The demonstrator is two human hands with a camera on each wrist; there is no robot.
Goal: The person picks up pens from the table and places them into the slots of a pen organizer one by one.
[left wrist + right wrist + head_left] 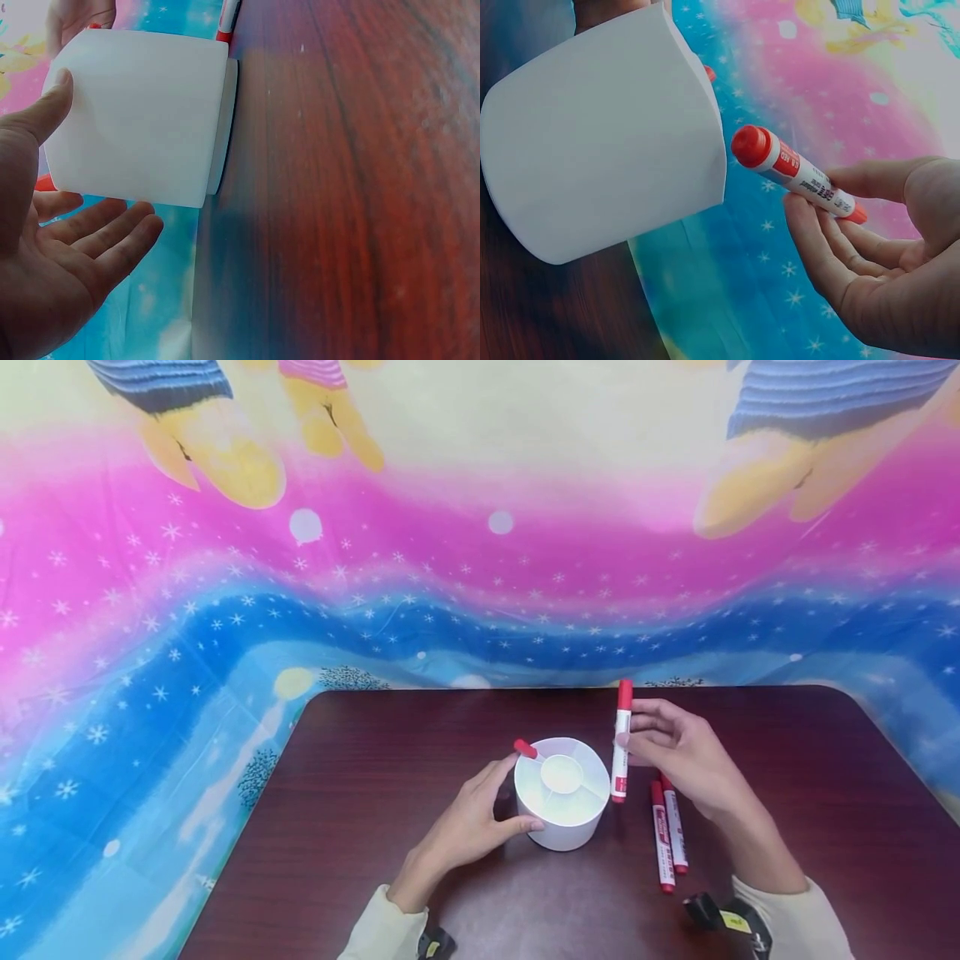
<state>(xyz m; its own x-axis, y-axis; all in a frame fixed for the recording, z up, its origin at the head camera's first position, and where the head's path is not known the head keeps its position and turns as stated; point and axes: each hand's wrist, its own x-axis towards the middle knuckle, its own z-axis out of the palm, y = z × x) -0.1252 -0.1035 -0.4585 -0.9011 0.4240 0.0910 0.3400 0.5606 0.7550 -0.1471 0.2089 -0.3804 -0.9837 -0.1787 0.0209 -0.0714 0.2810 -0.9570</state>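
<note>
A white round holder (562,793) with divided compartments stands on the dark wooden table (375,760). One red-capped marker (526,749) sticks out of its far left compartment. My left hand (480,818) rests against the holder's left side (135,112), thumb on its near wall and fingers straight. Pinched upright in my right hand (675,752) is a red and white marker (621,742) just right of the holder; the right wrist view shows this marker (795,172) between thumb and fingers next to the holder (600,142).
Two more red markers (667,835) lie side by side on the table to the right of the holder, under my right wrist. A colourful cloth (450,568) hangs behind and left of the table.
</note>
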